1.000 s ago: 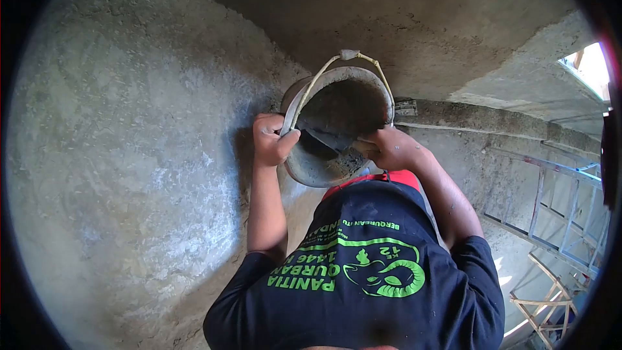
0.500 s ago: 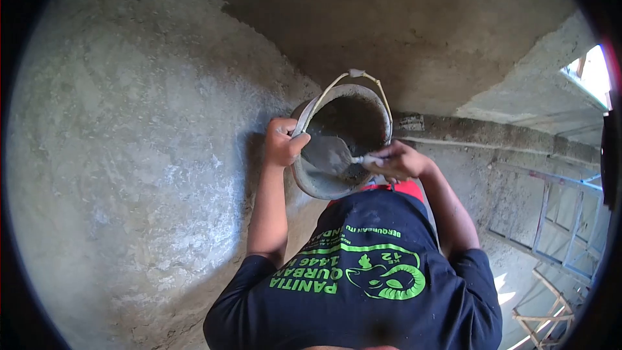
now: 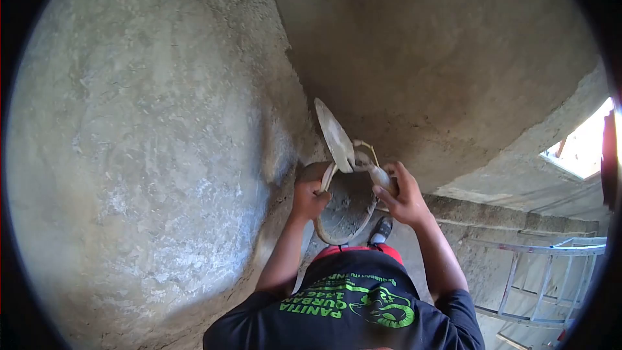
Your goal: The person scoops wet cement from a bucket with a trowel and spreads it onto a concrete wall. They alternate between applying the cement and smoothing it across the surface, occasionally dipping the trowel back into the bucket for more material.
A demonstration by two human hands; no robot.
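Note:
My left hand [image 3: 309, 197] grips the rim of a grey mortar bucket [image 3: 346, 210] held in front of my chest. Its pale wire handle [image 3: 364, 147] hangs over the top. My right hand [image 3: 400, 197] holds the handle of a trowel [image 3: 334, 133]. The trowel's blade is raised out of the bucket and points up and left, close to the corner where the two plastered walls meet. Grey mortar coats the blade.
A rough plastered wall [image 3: 142, 155] fills the left side, and a second plastered surface [image 3: 440, 58] fills the upper right. A concrete ledge [image 3: 512, 217] runs at the right. Metal scaffold bars [image 3: 544, 285] stand lower right. A bright opening [image 3: 583, 149] shows at the right edge.
The trowel has come up out of the bucket and now points toward the wall corner. The bucket has dropped lower in view, and my view has tilted upward.

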